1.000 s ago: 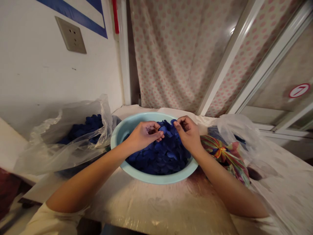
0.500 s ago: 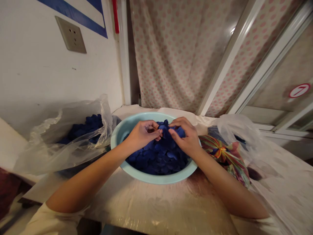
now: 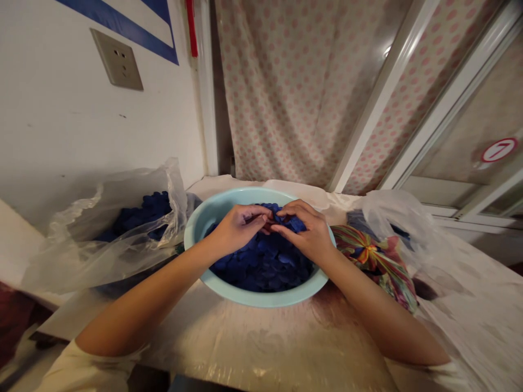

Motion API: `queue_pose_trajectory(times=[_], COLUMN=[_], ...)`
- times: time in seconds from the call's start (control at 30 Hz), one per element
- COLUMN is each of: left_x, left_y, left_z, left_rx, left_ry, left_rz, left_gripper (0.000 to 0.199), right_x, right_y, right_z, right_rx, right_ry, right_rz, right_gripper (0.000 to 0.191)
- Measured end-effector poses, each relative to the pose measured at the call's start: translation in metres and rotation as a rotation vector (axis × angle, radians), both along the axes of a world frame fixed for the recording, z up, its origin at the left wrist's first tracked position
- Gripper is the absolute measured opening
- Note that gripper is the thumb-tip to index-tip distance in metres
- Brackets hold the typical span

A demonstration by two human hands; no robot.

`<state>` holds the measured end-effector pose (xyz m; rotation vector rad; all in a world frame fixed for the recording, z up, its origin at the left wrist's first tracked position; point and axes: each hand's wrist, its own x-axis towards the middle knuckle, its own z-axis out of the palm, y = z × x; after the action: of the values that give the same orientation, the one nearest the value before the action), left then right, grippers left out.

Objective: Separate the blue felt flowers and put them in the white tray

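A light blue oval basin (image 3: 261,298) stands on the table, holding many dark blue petal-like pieces (image 3: 265,267). Over its middle, my left hand (image 3: 241,226) is closed, thumb and fingers pinched together; what lies between them is too small to make out. My right hand (image 3: 306,228) faces it from the right, its fingers curled round a blue piece (image 3: 278,215) near the fingertips. The fingertips of both hands are close together and partly hide this piece.
Left of the basin lies an open clear plastic bag (image 3: 122,261) with blue pieces inside. A multicoloured tied cloth bundle (image 3: 379,258) and another plastic bag (image 3: 400,215) are on the right. Behind hangs a dotted curtain (image 3: 286,98); a wall socket (image 3: 117,60) is at the upper left.
My fingertips have come closer together, and my right thumb has moved left towards my left fingers. The blue piece between the hands sits lower and is more covered.
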<state>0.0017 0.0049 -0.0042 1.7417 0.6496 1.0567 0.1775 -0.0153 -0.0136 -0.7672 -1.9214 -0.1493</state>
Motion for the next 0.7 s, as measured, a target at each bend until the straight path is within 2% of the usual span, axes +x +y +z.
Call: queue_pose_trajectory(times=[0.2,0.4,0.53,0.7], left_x=[-0.0002,-0.001,-0.0008,-0.0002], left_y=[0.0,-0.0016,-0.0028,-0.0033], left_z=[-0.0001,0.0011,0.0023,0.0022], left_rx=[0.049,0.052,0.046,0.03], left_ry=[-0.003,-0.013,-0.003,0.027], left_rz=[-0.048,-0.044,-0.017,0.013], left_gripper=[0.014,0.013,0.013,0.016], right_x=[-0.0005,0.0019,0.0032,0.004], right_y=[0.003,0.0062,0.0081,0.0064], right_z=[-0.0016,-0.0038,-0.0055,-0.0034], right_rx=[-0.061,-0.201,-0.177,-0.119], right_ry=[0.036,0.099,0.105,0.125], right_rz=[-0.02,0.106,0.159,0.076], right_gripper=[0.007,0.019,0.014,0.011])
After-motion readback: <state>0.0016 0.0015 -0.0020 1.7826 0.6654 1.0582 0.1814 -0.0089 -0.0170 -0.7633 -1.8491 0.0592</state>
